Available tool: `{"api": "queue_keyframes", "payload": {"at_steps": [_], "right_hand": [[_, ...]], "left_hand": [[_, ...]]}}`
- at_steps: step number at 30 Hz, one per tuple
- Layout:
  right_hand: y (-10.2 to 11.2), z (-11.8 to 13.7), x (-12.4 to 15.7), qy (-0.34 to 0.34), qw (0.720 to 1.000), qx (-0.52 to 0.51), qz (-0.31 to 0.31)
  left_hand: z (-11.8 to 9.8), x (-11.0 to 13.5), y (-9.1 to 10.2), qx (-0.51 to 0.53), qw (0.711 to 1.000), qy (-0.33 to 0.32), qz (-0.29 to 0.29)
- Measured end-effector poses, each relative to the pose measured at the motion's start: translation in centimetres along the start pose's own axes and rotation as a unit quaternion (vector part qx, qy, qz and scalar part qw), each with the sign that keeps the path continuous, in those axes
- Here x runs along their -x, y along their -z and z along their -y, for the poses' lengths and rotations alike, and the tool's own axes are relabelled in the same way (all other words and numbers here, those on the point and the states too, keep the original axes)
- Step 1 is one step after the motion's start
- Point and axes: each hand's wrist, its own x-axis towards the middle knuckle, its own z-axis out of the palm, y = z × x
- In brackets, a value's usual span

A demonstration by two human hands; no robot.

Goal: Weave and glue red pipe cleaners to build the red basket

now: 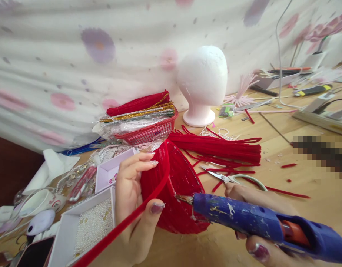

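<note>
My left hand [133, 202] grips a red piece shaped like a curved shell [178, 193], covered in red pipe cleaners, and pinches a loose red pipe cleaner [126, 222] along its rim with thumb and fingers. My right hand [255, 218] is wrapped round a blue hot glue gun [259, 220]. Its metal nozzle [184, 199] touches the inside of the red piece near the middle. A bundle of red pipe cleaners [215, 146] lies just behind the piece on the wooden table [312, 185].
Small scissors [229, 178] lie behind the glue gun. A red basket [148, 129] of glitter and red stems stands at the back, beside a white foam head [202, 79]. White boxes with beads [90, 226] sit at the left. Tools and cables clutter the far right.
</note>
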Motion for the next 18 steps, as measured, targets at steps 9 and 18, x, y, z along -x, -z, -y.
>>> {"api": "queue_keyframes", "payload": {"at_steps": [9,18], "right_hand": [[-0.16,0.33,0.54,0.003,0.998,0.044,-0.044],[0.03,0.00,-0.15,0.025,0.999,0.029,-0.016]], "left_hand": [[-0.10,0.06,0.38,-0.009,1.000,-0.009,0.016],[0.08,-0.18,0.54,-0.019,0.999,-0.028,0.021]]}}
